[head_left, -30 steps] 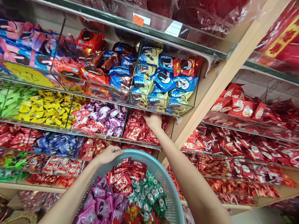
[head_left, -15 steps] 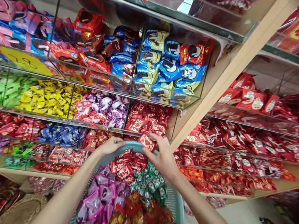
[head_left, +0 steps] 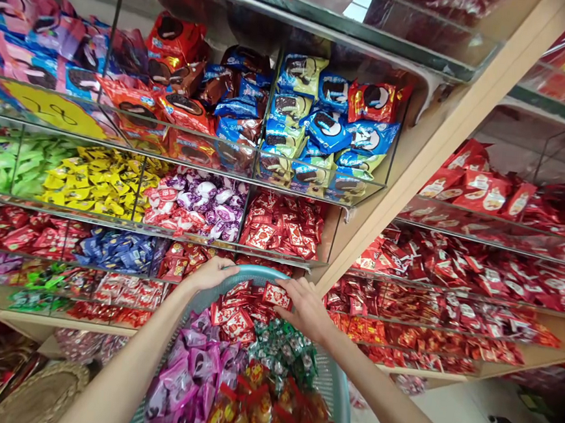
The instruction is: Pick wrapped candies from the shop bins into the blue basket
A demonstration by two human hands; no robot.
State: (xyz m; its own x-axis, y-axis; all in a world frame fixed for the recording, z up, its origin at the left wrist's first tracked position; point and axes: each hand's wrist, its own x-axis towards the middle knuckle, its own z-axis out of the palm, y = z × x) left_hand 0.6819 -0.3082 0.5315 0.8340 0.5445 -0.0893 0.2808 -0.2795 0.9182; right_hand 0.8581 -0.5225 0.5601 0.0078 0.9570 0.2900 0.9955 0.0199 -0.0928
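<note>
My left hand (head_left: 212,274) grips the far rim of a round teal plastic basket (head_left: 335,385) held low in front of me. The basket is filled with purple, red, green and orange-red wrapped sweets. My right hand (head_left: 307,308) reaches over the basket's far side with fingers pinched on a small red and white sweet packet (head_left: 276,294), just above the pile of like red packets (head_left: 232,318) inside. Straight ahead on the shelf is the bin of the same red packets (head_left: 284,225).
Glass-fronted shelf bins (head_left: 187,233) hold green, yellow, purple-white, blue and red sweets, with biscuit packs (head_left: 318,129) on the tier above. A slanted wooden upright (head_left: 414,157) divides this unit from shelves of red packets (head_left: 478,272) at right. A woven basket (head_left: 43,395) sits at lower left.
My right hand came back from the red-packet bin on the shelf with a packet and lowered it to the basket. My left hand kept its grip on the rim.
</note>
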